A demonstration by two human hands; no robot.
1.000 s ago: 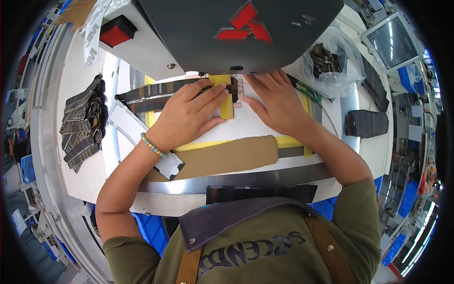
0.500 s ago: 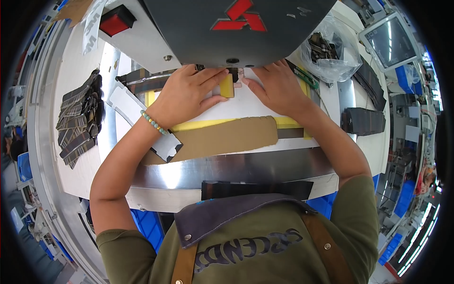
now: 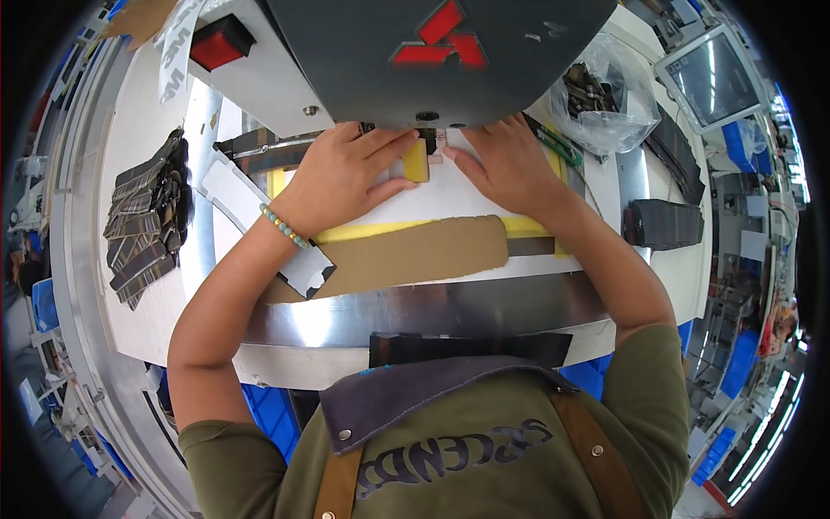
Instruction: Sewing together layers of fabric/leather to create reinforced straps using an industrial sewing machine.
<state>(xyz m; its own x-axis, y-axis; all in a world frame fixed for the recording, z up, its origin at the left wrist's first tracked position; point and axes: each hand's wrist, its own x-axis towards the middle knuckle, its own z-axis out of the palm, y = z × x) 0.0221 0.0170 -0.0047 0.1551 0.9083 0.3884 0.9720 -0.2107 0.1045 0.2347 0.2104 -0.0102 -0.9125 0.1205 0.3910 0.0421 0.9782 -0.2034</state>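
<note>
The person's left hand [image 3: 339, 176] lies palm down, its fingers stretched forward and close together, the thumb spread away from them; two fingertips rest at the edge of a yellow rectangular block [image 3: 417, 163], while the others are hidden under the machine. The right hand [image 3: 512, 166] lies flat too, thumb apart, its fingers reaching forward; one cannot tell what their hidden tips touch. A dark striped fabric strip with a metal zipper [image 3: 275, 158] runs out to the left of the left fingers, its other end hidden beneath that hand. A smooth white plate [image 3: 462, 197] spreads below and between both sets of fingers. Just beyond the fingertips, a dark grey metal machine head [image 3: 363, 73] overhangs them. A slim green-handled tool [image 3: 560, 145] lies just right of the right fingers. Behind the fingers, toward the body, lies a long brown cardboard piece [image 3: 415, 258]. Farther right of the right fingers sit a clear plastic bag of dark pieces [image 3: 635, 121] and a dark folded fabric bundle [image 3: 667, 223]. Well left of the left fingers lies a heap of striped fabric pieces [image 3: 145, 216].
</note>
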